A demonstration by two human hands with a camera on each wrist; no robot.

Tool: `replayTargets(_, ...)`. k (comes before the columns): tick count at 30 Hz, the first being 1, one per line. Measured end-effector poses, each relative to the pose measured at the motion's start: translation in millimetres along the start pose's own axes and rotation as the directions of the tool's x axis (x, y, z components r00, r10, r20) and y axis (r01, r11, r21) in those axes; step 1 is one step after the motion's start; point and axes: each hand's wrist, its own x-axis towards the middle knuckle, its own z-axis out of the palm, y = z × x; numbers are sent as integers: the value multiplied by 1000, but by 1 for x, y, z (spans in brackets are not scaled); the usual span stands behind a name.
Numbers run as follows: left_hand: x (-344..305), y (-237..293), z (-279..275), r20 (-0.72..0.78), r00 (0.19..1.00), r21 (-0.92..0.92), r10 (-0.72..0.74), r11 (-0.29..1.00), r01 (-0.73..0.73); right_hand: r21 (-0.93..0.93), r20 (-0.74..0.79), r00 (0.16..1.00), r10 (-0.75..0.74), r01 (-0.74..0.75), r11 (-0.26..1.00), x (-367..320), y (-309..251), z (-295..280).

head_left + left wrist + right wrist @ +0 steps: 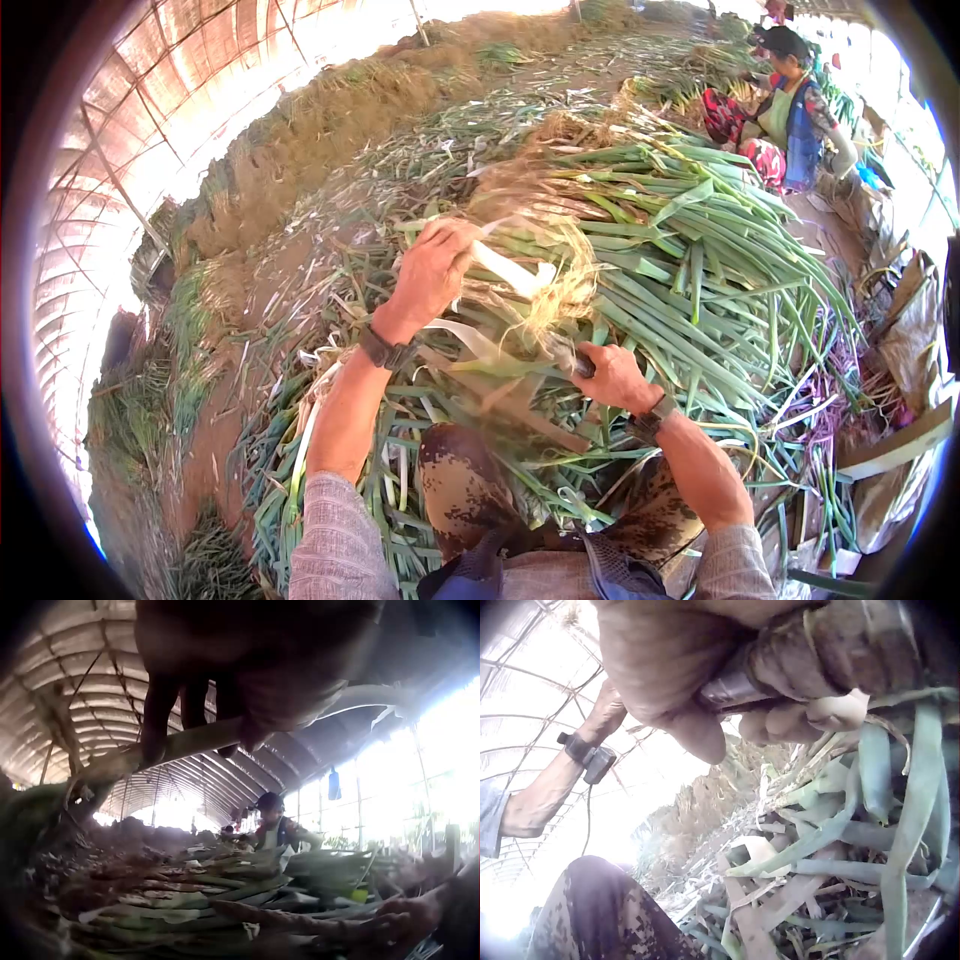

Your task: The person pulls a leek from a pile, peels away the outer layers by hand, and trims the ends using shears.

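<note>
In the head view, my left hand (432, 272) grips a leek (508, 268) by its pale stalk, its white end and stringy roots (562, 290) pointing right. From below, the left wrist view shows fingers curled round the stalk (199, 739). My right hand (618, 380) holds a tool by its handle (582, 364), lower and to the right of the roots. This handle (832, 656) looks brown and ridged in the right wrist view, with a metal collar (731, 688); the tool's working end is blurred. Loose leaf strips (490, 365) lie between the hands.
A big heap of leeks (690, 235) spreads ahead and to the right. Trimmed leaves (400, 165) litter the ground. My camouflage-clad knees (462, 490) flank the near work area. Another person (790, 115) sits at the far right. A board (895, 440) juts in at right.
</note>
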Motion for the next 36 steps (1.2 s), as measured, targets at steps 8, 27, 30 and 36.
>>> replayTargets(8, -1, 3, -4, 52, 993, -323, -106, 939, 118, -1, -8, 1000, 8, -8, 1000, 1, 0, -10)
replayTargets(27, -123, 30, 37, 504, 795, -205, 338, 941, -270, -171, 206, 961, 184, -150, 974, -8, 7, -22)
replayTargets(30, -118, 39, 18, 544, 774, -103, 323, 942, -320, -257, 363, 895, 258, -170, 951, -8, 17, -15)
replayTargets(36, -103, 42, -75, 599, 801, 369, 2, 887, -278, -315, 221, 901, 372, -296, 902, -17, 51, -8)
